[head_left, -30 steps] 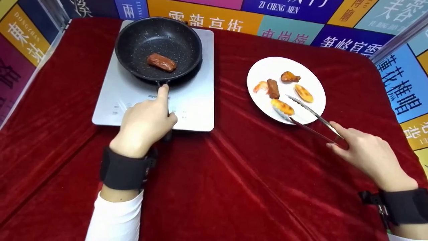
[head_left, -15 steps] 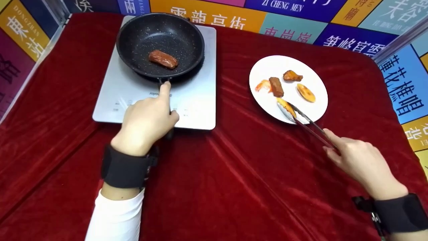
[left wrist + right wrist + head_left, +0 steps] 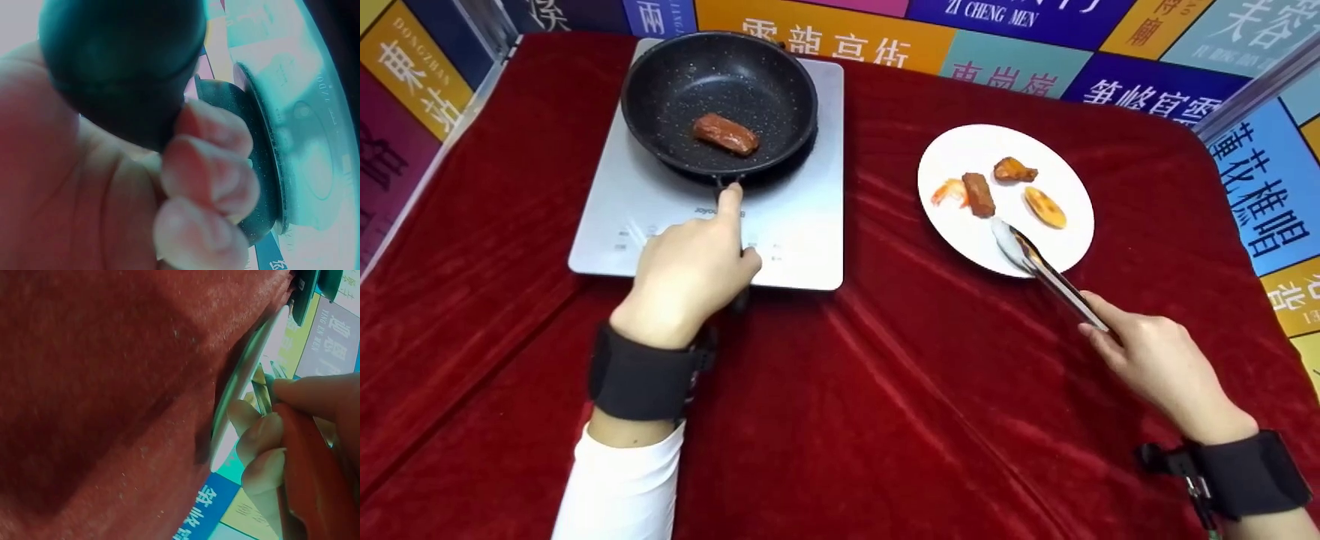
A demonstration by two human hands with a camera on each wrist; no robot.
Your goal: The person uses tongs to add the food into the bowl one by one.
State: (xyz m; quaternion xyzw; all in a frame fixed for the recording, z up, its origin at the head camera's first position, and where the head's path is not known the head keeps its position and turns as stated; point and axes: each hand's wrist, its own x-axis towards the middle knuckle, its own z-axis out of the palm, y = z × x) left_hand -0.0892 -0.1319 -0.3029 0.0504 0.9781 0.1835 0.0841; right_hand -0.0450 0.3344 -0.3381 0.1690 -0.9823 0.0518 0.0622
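My left hand grips the handle of a black frying pan, index finger laid along it toward the rim; the left wrist view shows the other fingers curled round the dark handle. In the pan lies a brown piece of meat. My right hand holds metal tongs, squeezed nearly together over the near part of a white plate. Between the tongs' tips a yellowish slice is mostly hidden. On the plate lie a shrimp, another brown meat piece, a browned chicken piece and a yellow oval slice.
The pan stands on a silver induction cooktop at the left. A dark red cloth covers the table. Colourful panels with writing rise behind the table and along both sides.
The tongs have come together around the near yellow slice, which now shows only slightly between them. My right hand has shifted a little to the left. My left hand stays on the pan handle.
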